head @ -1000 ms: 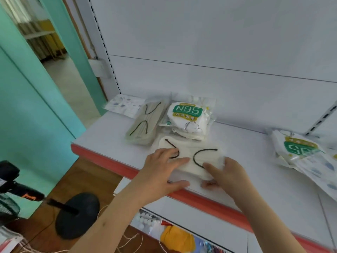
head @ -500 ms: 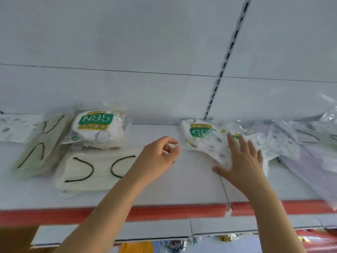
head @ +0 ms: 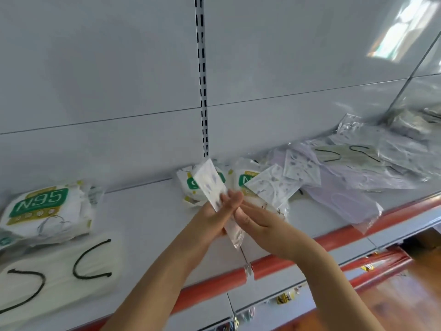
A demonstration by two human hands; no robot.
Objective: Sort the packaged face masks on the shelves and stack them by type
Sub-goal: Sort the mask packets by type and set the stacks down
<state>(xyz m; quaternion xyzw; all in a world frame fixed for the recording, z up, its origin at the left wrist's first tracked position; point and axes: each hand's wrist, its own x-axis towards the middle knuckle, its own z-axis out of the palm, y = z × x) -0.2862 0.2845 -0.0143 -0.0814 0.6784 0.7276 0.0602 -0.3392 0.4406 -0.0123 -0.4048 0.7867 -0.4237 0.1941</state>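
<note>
Near the middle of the frame both hands meet above the white shelf (head: pixel 148 211) and hold one flat mask packet (head: pixel 216 197) between them. The packet is white with small purple marks, inside clear plastic, and it stands on its edge, tilted, with the top end pointing to the upper left. The left hand (head: pixel 212 217) has its fingers around the lower part of the packet from the left side; the fingertips (head: pixel 232 199) come out over the front of it. The right hand (head: pixel 259 225) touches the packet from the right side with its fingers quite straight, and I cannot tell if the thumb closes on it.

Behind the hands lie two N95 packs (head: pixel 245 179) with green labels, partly covered. To the right of the centre, a loose pile of patterned and pale purple packets (head: pixel 343 187) spreads over the shelf up to the right edge. In the lower left of the frame there is a stack of N95 packs (head: pixel 45 211), and in front of it a cream pack with black ear loops (head: pixel 59 271). A red strip (head: pixel 281 261) runs along the front edge of the shelf
</note>
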